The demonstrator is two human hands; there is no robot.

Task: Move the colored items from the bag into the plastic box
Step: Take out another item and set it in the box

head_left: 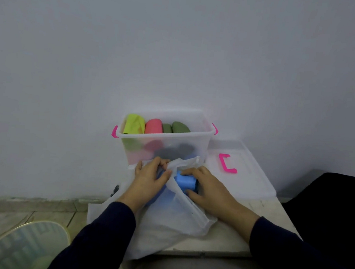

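Hands [148, 175] inside bag [168, 226], beside box [165, 136]

Both arms reach forward — left hand [148, 176] pinching with curled fingers, right hand [207, 187] cupped, fingers closed.

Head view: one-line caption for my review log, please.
Right hand grips a blue item inside the white bag, left hand holding it open before the plastic box.

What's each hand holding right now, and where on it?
The right hand grips the blue item across its end, inside the white bag. The left hand pinches the bag's opening edge, holding it open.
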